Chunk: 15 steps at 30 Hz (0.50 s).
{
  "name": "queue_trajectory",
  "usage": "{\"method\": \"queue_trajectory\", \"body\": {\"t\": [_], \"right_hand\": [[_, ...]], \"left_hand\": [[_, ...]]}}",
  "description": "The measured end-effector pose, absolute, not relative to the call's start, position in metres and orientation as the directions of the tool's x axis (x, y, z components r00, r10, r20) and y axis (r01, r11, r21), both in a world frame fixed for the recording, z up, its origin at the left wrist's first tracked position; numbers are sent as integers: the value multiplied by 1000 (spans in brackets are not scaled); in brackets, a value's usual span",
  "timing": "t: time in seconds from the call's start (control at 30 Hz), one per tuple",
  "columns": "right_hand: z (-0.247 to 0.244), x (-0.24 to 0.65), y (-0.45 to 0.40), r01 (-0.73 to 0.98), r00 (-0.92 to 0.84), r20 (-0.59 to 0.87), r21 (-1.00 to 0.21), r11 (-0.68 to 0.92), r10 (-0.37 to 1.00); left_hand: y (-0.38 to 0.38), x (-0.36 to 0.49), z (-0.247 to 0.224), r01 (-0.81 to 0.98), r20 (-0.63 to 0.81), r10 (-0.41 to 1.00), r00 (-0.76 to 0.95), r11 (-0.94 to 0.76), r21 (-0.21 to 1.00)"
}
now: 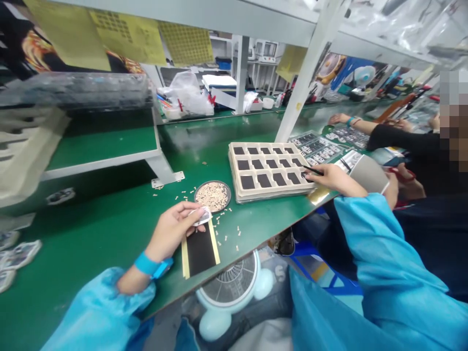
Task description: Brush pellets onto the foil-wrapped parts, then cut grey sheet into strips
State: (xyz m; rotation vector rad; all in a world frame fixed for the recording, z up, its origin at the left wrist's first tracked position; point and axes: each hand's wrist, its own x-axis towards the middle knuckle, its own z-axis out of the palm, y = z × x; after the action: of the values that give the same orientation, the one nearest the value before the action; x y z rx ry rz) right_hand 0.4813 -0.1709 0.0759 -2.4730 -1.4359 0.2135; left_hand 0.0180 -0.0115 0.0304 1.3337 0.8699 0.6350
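Observation:
My left hand [179,224] pinches a small flat white-edged piece [202,216] above a black mat [201,251] with yellow tape strips along its sides. Just beyond it is a round dish [213,196] full of tiny pale and dark bits, with several more scattered on the green table. Farther right, my right hand [338,179] is closed around slim black tweezers [313,170]. Its fingertips are at the front right corner of a cream compartment tray [239,196], whose pockets hold dark pieces. Whether these fingers also grip a small piece there is hard to tell.
A metal-edged raised shelf [146,155] stands at left, with white-edged pieces [22,254] near it. A slanted white post [310,73] rises behind the tray. At right, a co-worker's arm [395,139] reaches over more trays of parts; another hand holds red-handled scissors [409,174].

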Motion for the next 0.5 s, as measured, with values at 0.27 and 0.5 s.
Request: {"method": "queue_trajectory", "body": {"t": [0.27,0.5], "right_hand": [[112,425,-159,860,480,314,-353,-368,819],[89,258,-106,463,48,335,-842,276,941]], "left_hand": [[-20,23,27,-5,-112,822,559,138,990],[-19,19,24,-66,-57,905,422,94,993]]}}
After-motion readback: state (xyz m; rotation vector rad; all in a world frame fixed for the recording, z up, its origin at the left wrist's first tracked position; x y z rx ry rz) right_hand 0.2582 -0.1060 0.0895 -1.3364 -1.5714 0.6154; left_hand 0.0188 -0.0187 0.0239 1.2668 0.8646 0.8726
